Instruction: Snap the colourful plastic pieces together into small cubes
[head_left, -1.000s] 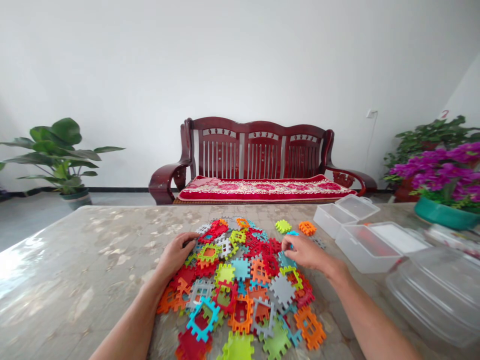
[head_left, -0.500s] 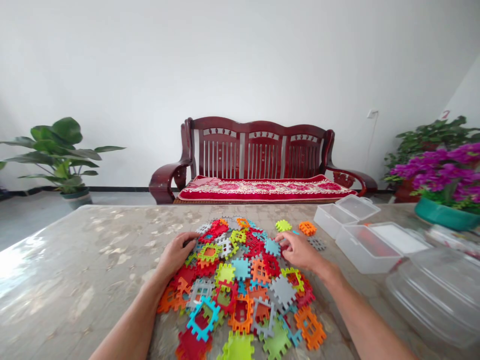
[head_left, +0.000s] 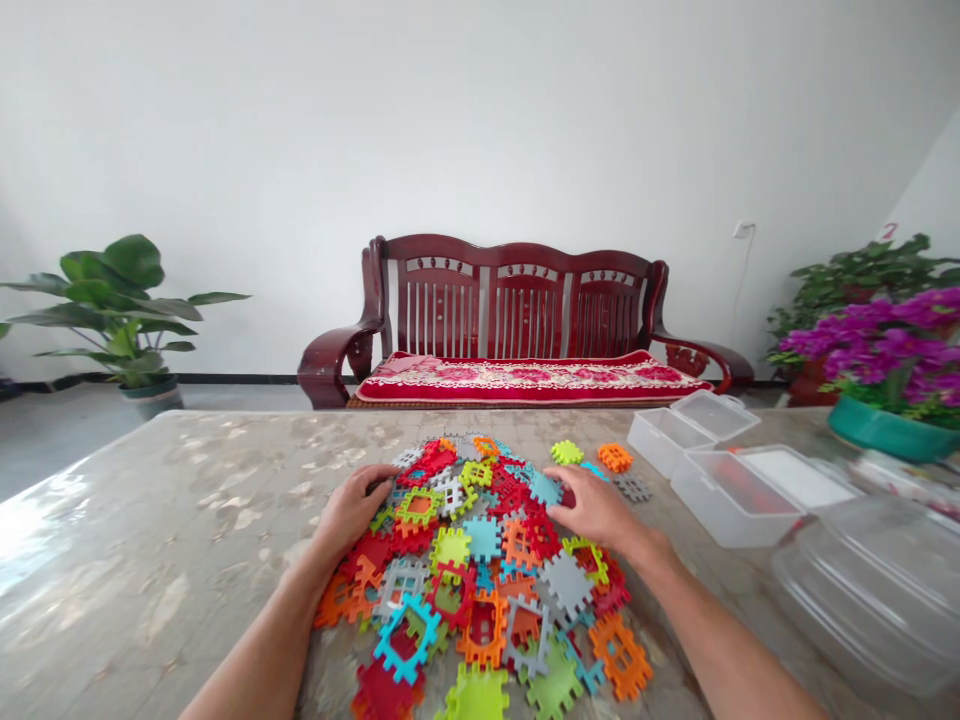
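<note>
A heap of flat, toothed plastic tiles [head_left: 480, 560] in red, orange, green, blue and grey covers the middle of a marbled table [head_left: 187, 520]. My left hand [head_left: 352, 512] lies on the heap's left edge, fingers stretched over red and green tiles, holding nothing. My right hand [head_left: 596, 510] lies palm down on the heap's upper right, fingers flat, fingertips beside a light blue tile [head_left: 545, 488]. A green tile [head_left: 567, 452], an orange tile [head_left: 615, 457] and a grey tile [head_left: 634, 488] lie apart beyond that hand.
Clear plastic boxes [head_left: 694, 428] [head_left: 757, 492] and a larger clear container [head_left: 877, 590] stand at the right of the table, beside a teal pot of purple flowers [head_left: 892, 370]. A red wooden bench [head_left: 517, 330] and a leafy plant [head_left: 120, 310] stand behind.
My right hand slid left over the pile and flattened from a pinch; the light blue tile now lies free by its fingertips. My left hand stayed put.
</note>
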